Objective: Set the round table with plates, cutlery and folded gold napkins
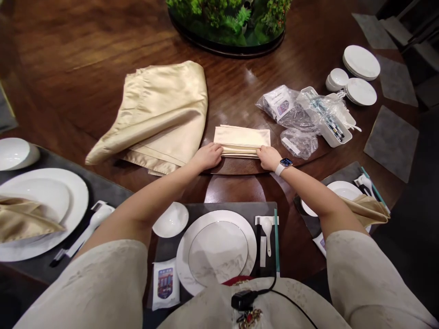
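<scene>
A gold cloth napkin (242,136), folded into narrow pleats along its near edge, lies on the dark wooden table. At its left end my left hand (208,156) grips the pleats, fingers on top and thumb hidden. My right hand (269,158), with a watch on the wrist, pinches the right end. Left of them spreads a larger heap of gold cloth (168,105), partly folded over itself. Directly below my hands sits a place setting: a white plate (218,251) on a larger one, with a small bowl (170,220) at its upper left.
Plastic-wrapped packets (283,105) and a white bin of utensils (334,128) stand right of the napkin. Stacked plates (361,61) and bowls (338,78) are farther right. A green plant centrepiece (229,23) stands at the back. Chopsticks (276,242) and a spoon (267,233) flank the near plate.
</scene>
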`<state>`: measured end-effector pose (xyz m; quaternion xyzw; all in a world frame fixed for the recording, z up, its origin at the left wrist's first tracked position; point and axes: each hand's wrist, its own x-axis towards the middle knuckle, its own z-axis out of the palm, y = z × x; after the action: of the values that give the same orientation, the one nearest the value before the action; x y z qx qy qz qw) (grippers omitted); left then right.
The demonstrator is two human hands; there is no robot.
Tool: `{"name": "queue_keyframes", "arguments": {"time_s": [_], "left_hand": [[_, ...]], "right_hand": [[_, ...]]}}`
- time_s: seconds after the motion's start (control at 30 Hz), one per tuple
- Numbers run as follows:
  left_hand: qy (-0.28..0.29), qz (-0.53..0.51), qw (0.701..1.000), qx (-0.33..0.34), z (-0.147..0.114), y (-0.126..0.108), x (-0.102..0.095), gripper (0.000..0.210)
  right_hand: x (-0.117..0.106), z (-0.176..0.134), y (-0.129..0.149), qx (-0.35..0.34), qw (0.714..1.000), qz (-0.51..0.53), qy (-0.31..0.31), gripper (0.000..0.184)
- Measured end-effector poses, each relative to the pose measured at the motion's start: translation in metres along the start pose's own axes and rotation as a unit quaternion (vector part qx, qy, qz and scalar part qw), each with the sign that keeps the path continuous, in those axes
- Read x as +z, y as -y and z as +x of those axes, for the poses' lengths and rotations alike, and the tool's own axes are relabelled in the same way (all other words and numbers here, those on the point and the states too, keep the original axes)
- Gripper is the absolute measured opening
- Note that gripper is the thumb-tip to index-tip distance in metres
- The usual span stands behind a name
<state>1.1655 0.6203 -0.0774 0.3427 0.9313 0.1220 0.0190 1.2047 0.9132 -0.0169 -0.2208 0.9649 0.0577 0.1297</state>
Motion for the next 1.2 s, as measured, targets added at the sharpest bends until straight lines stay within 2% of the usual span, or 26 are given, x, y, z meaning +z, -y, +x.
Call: {"name": "queue_keyframes", "arguments": {"time_s": [0.13, 0.33, 0.43, 0.5, 0.6, 0.67, 0.7, 0.73, 0.8, 0.87, 0.93, 1.0, 1.07, 1.13, 1.2], "left_hand": [[0.021, 0.032, 0.999, -0.006, -0.002, -0.008, -0.009, 0.032], [0.020, 0.057, 0.995, -0.079, 0.006, -0.027, -0.012, 0.034], [0.013, 0.022, 0.992, -0.120, 0.008, -0.022, -0.021, 0.029], [-0.008, -0.046, 0.987, -0.153, 0.008, -0.010, -0.040, 0.028], [-0.061, -0.161, 0.967, -0.186, 0.010, 0.014, -0.079, 0.036], [-0.076, -0.211, 0.957, -0.185, 0.016, 0.027, -0.099, 0.044], [-0.070, -0.227, 0.954, -0.180, 0.020, 0.031, -0.102, 0.047], [-0.057, -0.238, 0.954, -0.175, 0.025, 0.034, -0.101, 0.050], [-0.016, -0.248, 0.954, -0.167, 0.037, 0.034, -0.086, 0.051], [0.016, -0.254, 0.953, -0.168, 0.049, 0.030, -0.060, 0.048], [0.024, -0.258, 0.951, -0.169, 0.058, 0.022, -0.035, 0.043], [-0.008, -0.244, 0.956, -0.163, 0.059, 0.012, -0.018, 0.038], [-0.087, -0.195, 0.965, -0.154, 0.051, 0.000, -0.009, 0.035], [-0.158, -0.134, 0.970, -0.125, 0.038, -0.012, -0.003, 0.030], [-0.161, -0.106, 0.980, -0.057, 0.022, -0.023, 0.004, 0.026]], "right_hand": [[-0.009, 0.005, 0.009, 0.008, 0.999, -0.032, 0.037, 0.034], [-0.013, 0.027, 0.003, 0.070, 0.997, -0.016, 0.017, 0.037], [-0.016, 0.028, -0.005, 0.097, 0.994, 0.037, 0.019, 0.032], [-0.018, 0.020, -0.007, 0.093, 0.990, 0.109, 0.019, 0.033], [-0.016, -0.003, -0.002, 0.015, 0.963, 0.270, -0.007, 0.055], [-0.008, -0.019, 0.010, -0.076, 0.925, 0.370, -0.051, 0.068], [-0.003, -0.025, 0.017, -0.114, 0.904, 0.405, -0.074, 0.072], [0.004, -0.031, 0.025, -0.137, 0.888, 0.430, -0.091, 0.073], [0.020, -0.038, 0.039, -0.133, 0.874, 0.458, -0.098, 0.070], [0.036, -0.040, 0.048, -0.093, 0.877, 0.465, -0.079, 0.064], [0.049, -0.039, 0.051, -0.056, 0.885, 0.459, -0.054, 0.055], [0.055, -0.037, 0.048, -0.028, 0.890, 0.455, -0.029, 0.049], [0.057, -0.034, 0.044, -0.003, 0.885, 0.465, -0.008, 0.044], [0.054, -0.031, 0.041, 0.015, 0.868, 0.497, 0.001, 0.040], [0.051, -0.028, 0.038, 0.026, 0.839, 0.544, 0.008, 0.036]]}}
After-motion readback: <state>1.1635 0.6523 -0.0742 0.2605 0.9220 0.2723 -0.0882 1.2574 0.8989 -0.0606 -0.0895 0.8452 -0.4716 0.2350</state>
